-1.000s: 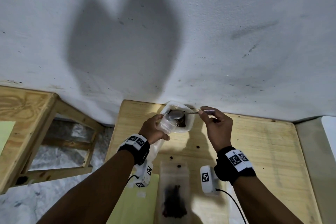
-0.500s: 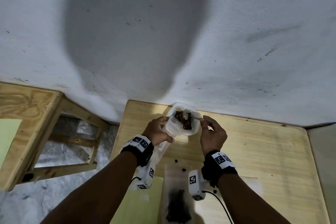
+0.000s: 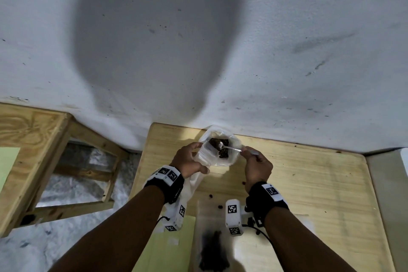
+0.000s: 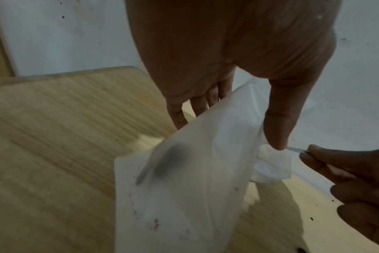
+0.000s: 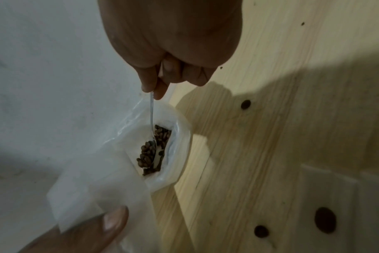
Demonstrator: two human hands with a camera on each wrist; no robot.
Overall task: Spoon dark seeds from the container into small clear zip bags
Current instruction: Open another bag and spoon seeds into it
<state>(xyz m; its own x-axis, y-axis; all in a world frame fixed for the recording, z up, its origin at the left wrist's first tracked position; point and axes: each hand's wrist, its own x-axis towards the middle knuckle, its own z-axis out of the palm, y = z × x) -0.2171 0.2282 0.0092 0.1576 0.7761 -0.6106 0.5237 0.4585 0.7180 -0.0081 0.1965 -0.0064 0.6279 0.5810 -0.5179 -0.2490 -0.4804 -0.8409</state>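
Right wrist view: right hand (image 5: 169,56) pinches spoon (image 5: 151,119) handle, bowl below in seeds (image 5: 149,150); left hand (image 3: 187,161) grips small bag (image 3: 207,152) alongside, mouth ready.

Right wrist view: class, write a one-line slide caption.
Right hand dips a spoon into a bag of seeds on a table.

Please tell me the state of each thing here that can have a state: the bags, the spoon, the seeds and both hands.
Seed bag: open, seeds inside.
Spoon: bowl dipped among the seeds.
Small zip bag: held up, nearly empty.
Filled bag: flat on the table.
Loose seeds: scattered on the table.
Left hand: grips the small zip bag.
Right hand: pinches the spoon handle.
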